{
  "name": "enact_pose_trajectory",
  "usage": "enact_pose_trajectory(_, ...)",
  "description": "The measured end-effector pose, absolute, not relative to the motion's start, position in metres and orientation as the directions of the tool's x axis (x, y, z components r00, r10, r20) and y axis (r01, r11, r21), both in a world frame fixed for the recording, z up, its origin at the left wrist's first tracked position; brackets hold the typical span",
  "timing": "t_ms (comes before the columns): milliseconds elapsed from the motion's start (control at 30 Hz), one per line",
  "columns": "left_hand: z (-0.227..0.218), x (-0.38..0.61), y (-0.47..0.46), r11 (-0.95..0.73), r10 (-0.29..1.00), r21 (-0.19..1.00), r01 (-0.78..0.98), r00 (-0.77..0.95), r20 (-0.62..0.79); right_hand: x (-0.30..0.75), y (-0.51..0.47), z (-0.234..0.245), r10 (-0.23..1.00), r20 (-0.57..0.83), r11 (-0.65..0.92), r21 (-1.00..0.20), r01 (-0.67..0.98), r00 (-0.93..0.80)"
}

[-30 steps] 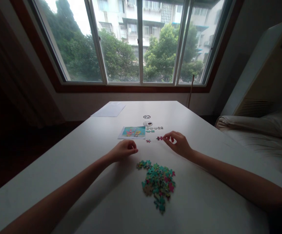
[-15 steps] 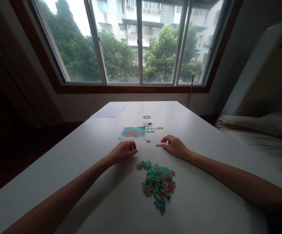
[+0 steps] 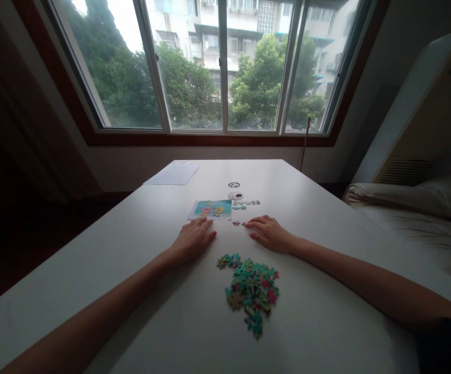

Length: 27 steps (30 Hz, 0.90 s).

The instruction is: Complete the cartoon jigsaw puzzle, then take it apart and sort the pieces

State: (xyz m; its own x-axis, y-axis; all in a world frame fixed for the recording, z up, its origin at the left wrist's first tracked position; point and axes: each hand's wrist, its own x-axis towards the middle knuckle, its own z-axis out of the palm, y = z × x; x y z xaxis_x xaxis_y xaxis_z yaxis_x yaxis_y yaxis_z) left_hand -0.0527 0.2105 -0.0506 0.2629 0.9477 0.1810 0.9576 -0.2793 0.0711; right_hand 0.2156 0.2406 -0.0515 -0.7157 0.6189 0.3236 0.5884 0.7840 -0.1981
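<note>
A pale, glossy surface [image 3: 140, 317] stretches away beneath a wide window. Nearest, well short of the picture sheet [image 3: 212, 209], lies a loose heap of puzzle pieces [image 3: 252, 285], mostly teal, with pink, brown and yellow among them, jumbled and overlapping.

Just in front of the sheet, the left hand [image 3: 195, 240] lies palm down, holding nothing visible, its fingers loosely together and the thumb apart; whether they touch the sheet's near edge, I cannot tell. To the sheet's right, the right hand [image 3: 270, 234] has its fingers stretched out, thumb apart, one tip on a small pink piece [image 3: 243, 224]. Beside that lies another pinkish piece [image 3: 236, 223].

The step in hand appears to be lining up these two; closing any gap would call for a light fingertip push. Slightly farther, right of the sheet, are short rows of pieces [image 3: 248, 203], whitish and teal.
</note>
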Motion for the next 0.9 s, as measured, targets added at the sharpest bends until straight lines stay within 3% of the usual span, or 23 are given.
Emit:
enact_pose_trajectory(367,-0.0537,-0.0429,0.2038,-0.211,0.962,0.025,0.977,0.203,0.181,0.2182,0.2403,-0.0522,0.638,0.261,0.769,-0.176,0.614,-0.725)
enact_pose_trajectory(900,-0.0537,-0.0438,0.2027,-0.202,0.966,0.05,0.978,0.191,0.173,0.2167,0.2386,-0.0533,0.637,0.273,0.77,-0.177,0.613,-0.721)
